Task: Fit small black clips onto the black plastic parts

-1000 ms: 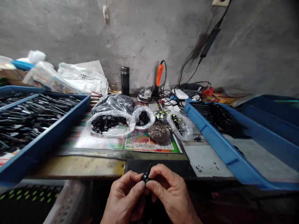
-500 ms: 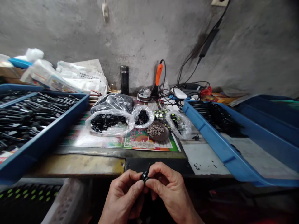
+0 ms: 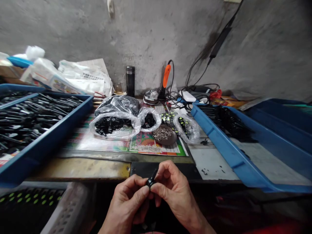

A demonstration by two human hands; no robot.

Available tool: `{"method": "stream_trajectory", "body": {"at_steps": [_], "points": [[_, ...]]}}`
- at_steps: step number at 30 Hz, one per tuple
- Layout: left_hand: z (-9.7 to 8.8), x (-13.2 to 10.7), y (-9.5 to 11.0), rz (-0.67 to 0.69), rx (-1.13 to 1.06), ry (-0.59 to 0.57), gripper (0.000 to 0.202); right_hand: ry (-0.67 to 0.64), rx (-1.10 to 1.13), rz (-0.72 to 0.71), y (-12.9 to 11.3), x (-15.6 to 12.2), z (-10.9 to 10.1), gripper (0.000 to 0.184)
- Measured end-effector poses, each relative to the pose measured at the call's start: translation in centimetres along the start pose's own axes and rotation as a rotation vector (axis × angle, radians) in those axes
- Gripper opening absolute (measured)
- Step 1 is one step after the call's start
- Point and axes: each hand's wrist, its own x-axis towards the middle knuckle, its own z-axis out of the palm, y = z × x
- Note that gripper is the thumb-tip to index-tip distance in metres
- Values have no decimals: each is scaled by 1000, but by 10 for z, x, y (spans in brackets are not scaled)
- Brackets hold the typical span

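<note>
Between my two hands, just in front of the bench's front edge, is a small black plastic part with a short stem pointing up; its exact kind I cannot make out. My left hand pinches it from the left with thumb and forefinger. From the other side my right hand grips it, thumb against its lower side and forefinger bent above. Beyond them on the bench lie a round dish of small metal screws, an open clear bag of black parts and a smaller bag of black pieces.
Blue trays flank the bench: the left tray is full of long black parts, the right tray holds black pieces at its far end. An orange-handled tool and a dark flask stand by the wall. A basket sits below left.
My right forefinger has lifted slightly off the black part, so its stem now shows more plainly. Both hands stay in nearly the same place; the view has tilted slightly.
</note>
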Motion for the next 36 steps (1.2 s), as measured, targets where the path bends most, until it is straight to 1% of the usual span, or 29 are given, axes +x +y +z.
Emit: {"method": "stream_trajectory", "body": {"at_steps": [2,4,9,13,15,17,18,20,22,24,26,29,31,33,36], "points": [[0,0,2,4,-4,-4,39,-21,54,18,-2,2,0,38],[0,0,5,3,-3,-21,39,-40,59,26,-5,4,-2,41],[0,-4,13,26,34,-40,38,-79,-79,47,-14,6,-5,39],[2,-3,15,48,15,-18,35,-87,-125,48,-18,9,-5,38],[2,-3,14,50,2,-4,35,-71,-183,20,-17,9,-4,36],[3,-3,12,38,-11,28,37,-3,-320,-57,-16,7,-4,33],[3,-3,12,34,-17,46,37,43,-421,-125,-14,5,-4,31],[3,-5,10,29,-24,67,36,100,-645,-315,-11,0,-3,23],[3,-5,8,29,-36,68,35,79,-839,-525,-7,-3,-3,13],[2,-6,5,28,-39,72,36,37,-966,-668,-4,-6,-2,10],[2,-5,3,27,-36,86,38,19,-1036,-736,-1,-8,-2,11],[1,-4,1,33,-36,78,40,26,-1095,-792,2,-8,0,13],[1,-4,0,43,-42,71,38,64,-1128,-851,3,-7,2,14],[0,-4,0,59,-42,71,36,128,-1163,-910,4,-6,5,16],[0,-5,1,81,-30,74,36,196,-1196,-933,2,-3,9,23]]}}
